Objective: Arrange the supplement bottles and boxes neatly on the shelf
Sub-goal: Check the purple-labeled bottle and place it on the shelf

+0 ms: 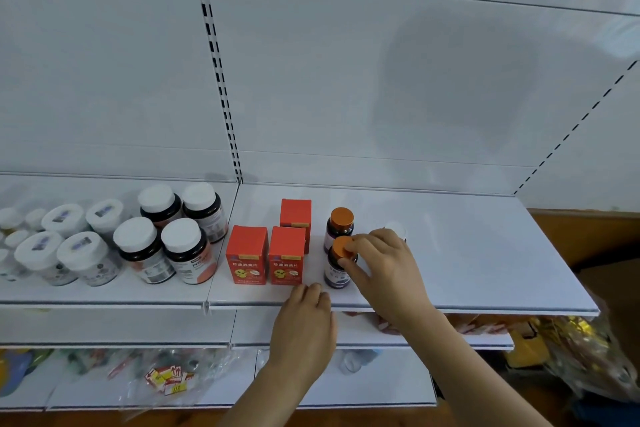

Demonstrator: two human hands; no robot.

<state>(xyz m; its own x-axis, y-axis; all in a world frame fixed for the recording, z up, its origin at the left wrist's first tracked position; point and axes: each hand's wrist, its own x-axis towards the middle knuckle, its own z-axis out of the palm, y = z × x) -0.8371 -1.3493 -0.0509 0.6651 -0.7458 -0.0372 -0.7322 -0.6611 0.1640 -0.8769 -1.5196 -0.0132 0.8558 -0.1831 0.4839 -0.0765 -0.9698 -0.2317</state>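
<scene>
Resting near the front edge of the white shelf (467,253), the left hand (303,326) lies with fingers loosely curled, holding nothing, just before two red boxes (266,255). Beside it, the right hand (384,270) pinches the orange cap of a dark bottle (339,269). Behind stand a matching bottle (340,225) and a third red box (295,215).
</scene>
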